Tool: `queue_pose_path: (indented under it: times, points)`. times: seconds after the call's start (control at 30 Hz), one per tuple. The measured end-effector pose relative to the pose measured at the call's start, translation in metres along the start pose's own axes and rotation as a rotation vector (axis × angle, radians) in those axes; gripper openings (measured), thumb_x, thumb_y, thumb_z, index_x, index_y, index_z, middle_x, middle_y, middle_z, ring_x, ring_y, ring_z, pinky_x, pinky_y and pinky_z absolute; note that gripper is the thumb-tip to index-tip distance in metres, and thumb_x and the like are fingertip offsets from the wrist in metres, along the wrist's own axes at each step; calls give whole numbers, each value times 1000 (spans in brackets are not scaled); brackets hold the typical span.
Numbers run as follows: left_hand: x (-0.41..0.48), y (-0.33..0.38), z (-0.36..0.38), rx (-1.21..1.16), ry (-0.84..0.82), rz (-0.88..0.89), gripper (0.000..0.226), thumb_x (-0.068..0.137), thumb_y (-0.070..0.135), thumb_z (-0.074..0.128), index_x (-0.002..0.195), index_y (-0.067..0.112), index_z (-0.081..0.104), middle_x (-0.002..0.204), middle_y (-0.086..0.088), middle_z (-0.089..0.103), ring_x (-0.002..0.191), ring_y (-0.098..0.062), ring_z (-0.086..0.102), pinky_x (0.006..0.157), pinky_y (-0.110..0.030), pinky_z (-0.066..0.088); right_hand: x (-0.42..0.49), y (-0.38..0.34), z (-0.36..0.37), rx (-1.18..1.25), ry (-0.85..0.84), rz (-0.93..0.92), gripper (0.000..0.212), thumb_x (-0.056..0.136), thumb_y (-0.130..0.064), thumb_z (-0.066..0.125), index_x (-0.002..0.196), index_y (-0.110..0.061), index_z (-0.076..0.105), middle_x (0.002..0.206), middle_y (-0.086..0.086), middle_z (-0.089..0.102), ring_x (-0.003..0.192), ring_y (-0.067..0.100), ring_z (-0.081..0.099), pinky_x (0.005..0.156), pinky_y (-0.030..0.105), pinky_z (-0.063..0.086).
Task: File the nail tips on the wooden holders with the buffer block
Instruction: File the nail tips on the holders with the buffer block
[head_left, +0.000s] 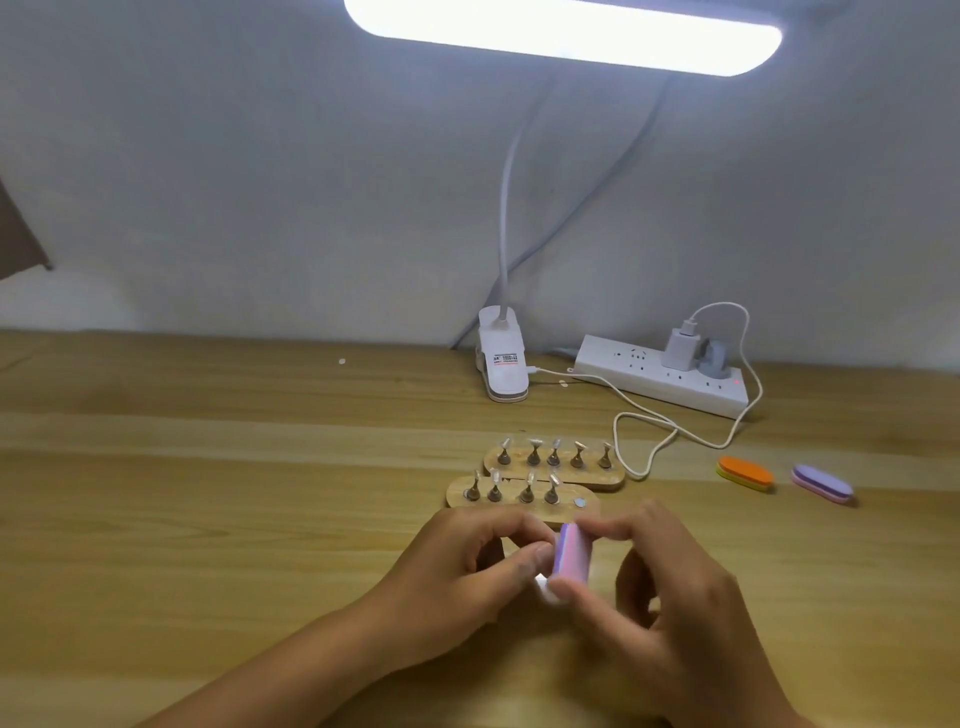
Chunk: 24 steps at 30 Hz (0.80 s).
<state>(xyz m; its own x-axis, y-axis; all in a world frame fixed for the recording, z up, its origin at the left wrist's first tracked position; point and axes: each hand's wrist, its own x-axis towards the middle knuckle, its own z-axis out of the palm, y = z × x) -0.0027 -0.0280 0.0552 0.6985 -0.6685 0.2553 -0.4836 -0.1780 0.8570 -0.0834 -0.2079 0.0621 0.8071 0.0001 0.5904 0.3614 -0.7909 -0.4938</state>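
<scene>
Pink and lilac, the oblong foam buffer block (570, 553) stands on end in the right hand (675, 623), whose grip is closed on it with thumb and fingers. The left hand (467, 582) pinches a small white nail tip (545, 590) against the block's side, just above the wooden bench (208, 519).

The near oval wooden holder (511, 512) shows four tips on stands and one bare metal spot (579, 502). The far oval wooden holder (615, 480) carries five. I judge the filing of one lifted tip is in hand. Next I'd want short, light strokes, then the tip set back on that bare spot.
</scene>
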Motion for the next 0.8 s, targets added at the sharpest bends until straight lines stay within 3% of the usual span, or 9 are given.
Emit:
queue_pose_path:
  times: [0.07, 0.2, 0.33, 0.5, 0.63, 0.8]
  points:
    - [0, 0, 0, 11, 0, 1, 13, 96, 20, 59, 96, 22, 72, 68, 24, 62, 48, 0, 48, 51, -17, 38, -2, -2, 2, 28, -27, -41, 39, 76, -54, 71, 98, -23, 67, 91, -19, 58, 45, 2, 49, 41, 20, 42]
    - [2, 1, 1, -21, 16, -6, 14, 94, 26, 58, 90, 22, 70, 69, 20, 66, 45, -1, 48, 48, -20, 38, 2, 5, -4, 62, 26, 134, 30, 73, -47, 78, 93, -29, 65, 84, -24, 57, 48, 5, 51, 48, 14, 38]
    - [1, 0, 0, 12, -1, 9, 14, 97, 17, 58, 93, 22, 70, 63, 25, 61, 46, 1, 47, 50, -17, 36, -3, -1, 2, -7, -38, -29, 38, 76, -52, 72, 98, -22, 66, 89, -19, 58, 45, 3, 49, 41, 21, 42]
    - [1, 1, 0, -17, 17, 0, 12, 96, 22, 59, 92, 24, 70, 64, 22, 63, 43, -1, 47, 48, -21, 38, 0, 5, -3, 28, 13, 127, 31, 74, -43, 83, 94, -29, 63, 84, -22, 57, 49, 6, 52, 48, 21, 41]
    - [1, 0, -1, 11, -2, 3, 15, 98, 18, 58, 94, 27, 68, 58, 25, 58, 44, 1, 47, 49, -16, 36, -3, -4, 3, -18, -44, -41, 38, 73, -53, 72, 95, -23, 64, 85, -19, 55, 45, -2, 46, 40, 20, 41]
    - [1, 0, 1, -12, 8, 4, 12, 95, 25, 59, 91, 23, 70, 72, 18, 66, 45, -6, 49, 48, -23, 40, 1, 4, -3, 41, 49, 118, 34, 73, -54, 76, 91, -29, 61, 78, -20, 54, 47, 4, 50, 46, 17, 38]
